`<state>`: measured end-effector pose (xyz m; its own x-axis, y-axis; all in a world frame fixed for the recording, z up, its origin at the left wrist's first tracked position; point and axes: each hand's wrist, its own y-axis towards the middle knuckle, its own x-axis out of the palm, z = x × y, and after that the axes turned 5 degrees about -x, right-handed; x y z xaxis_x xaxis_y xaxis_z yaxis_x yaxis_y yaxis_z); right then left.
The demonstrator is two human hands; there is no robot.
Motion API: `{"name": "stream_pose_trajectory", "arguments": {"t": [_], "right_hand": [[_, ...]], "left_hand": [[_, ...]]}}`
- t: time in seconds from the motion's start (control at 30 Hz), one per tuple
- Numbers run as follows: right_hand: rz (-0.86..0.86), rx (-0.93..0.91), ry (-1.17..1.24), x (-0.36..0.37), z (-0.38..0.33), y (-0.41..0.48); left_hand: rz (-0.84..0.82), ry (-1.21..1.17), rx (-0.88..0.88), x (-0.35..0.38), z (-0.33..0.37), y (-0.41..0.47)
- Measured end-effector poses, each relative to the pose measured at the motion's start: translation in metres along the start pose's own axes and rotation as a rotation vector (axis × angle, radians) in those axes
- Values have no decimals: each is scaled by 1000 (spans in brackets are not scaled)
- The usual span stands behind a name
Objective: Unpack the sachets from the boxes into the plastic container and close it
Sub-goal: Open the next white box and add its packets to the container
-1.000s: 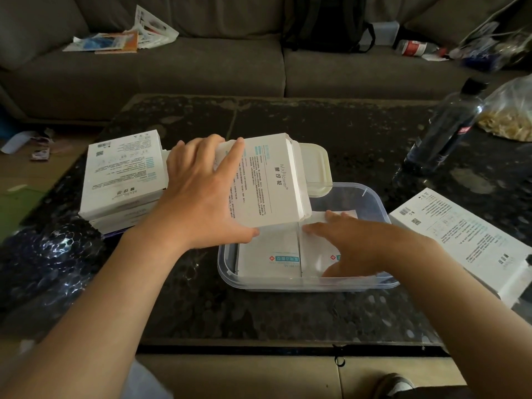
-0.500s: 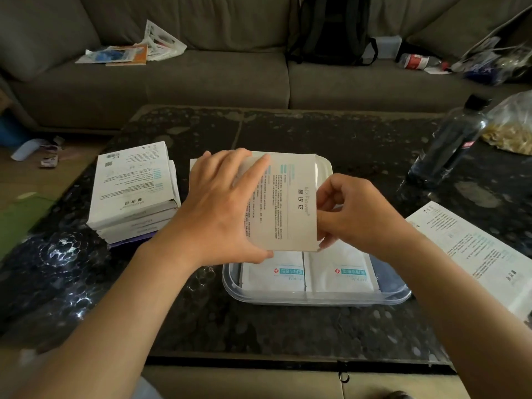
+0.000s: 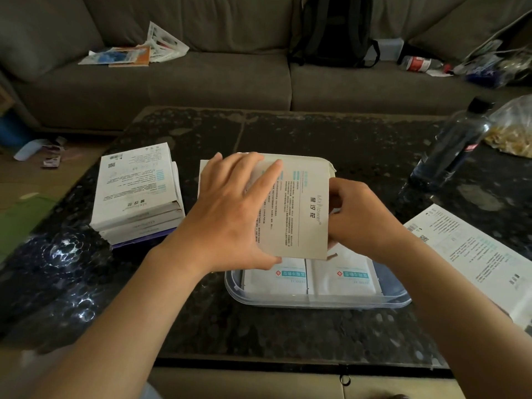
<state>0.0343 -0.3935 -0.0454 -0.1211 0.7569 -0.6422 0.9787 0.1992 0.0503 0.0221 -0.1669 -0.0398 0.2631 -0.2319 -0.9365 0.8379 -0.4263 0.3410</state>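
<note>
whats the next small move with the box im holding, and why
Probably pull the end flap open with the right hand: it pinches the right end of the box, which the left hand grips over the plastic container, where sachets already lie.

Box (image 3: pixel 299 208): matt white cardboard, we note.
Container (image 3: pixel 316 303): clear glossy plastic.
Sachets (image 3: pixel 342 280): smooth, faint sheen; paper or foil, we cannot tell.
Table (image 3: pixel 316 133): speckled dark stone, polished.
Sofa (image 3: pixel 218 79): matt woven cloth.
</note>
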Motion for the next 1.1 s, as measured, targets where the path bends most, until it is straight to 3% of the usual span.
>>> {"name": "stream_pose_trajectory", "arguments": {"t": [0.3, 0.53, 0.93, 1.1], "right_hand": [[43, 85, 273, -13, -1, -12], [7, 169, 634, -16, -6, -15], [267, 116, 551, -16, -5, -8], [443, 109, 291, -24, -7, -8]], "left_hand": [[-18, 36, -39, -1, -9, 0], [-7, 7, -71, -5, -17, -2], [36, 14, -214, -19, -43, -4], [79, -6, -264, -24, -53, -6]]}}
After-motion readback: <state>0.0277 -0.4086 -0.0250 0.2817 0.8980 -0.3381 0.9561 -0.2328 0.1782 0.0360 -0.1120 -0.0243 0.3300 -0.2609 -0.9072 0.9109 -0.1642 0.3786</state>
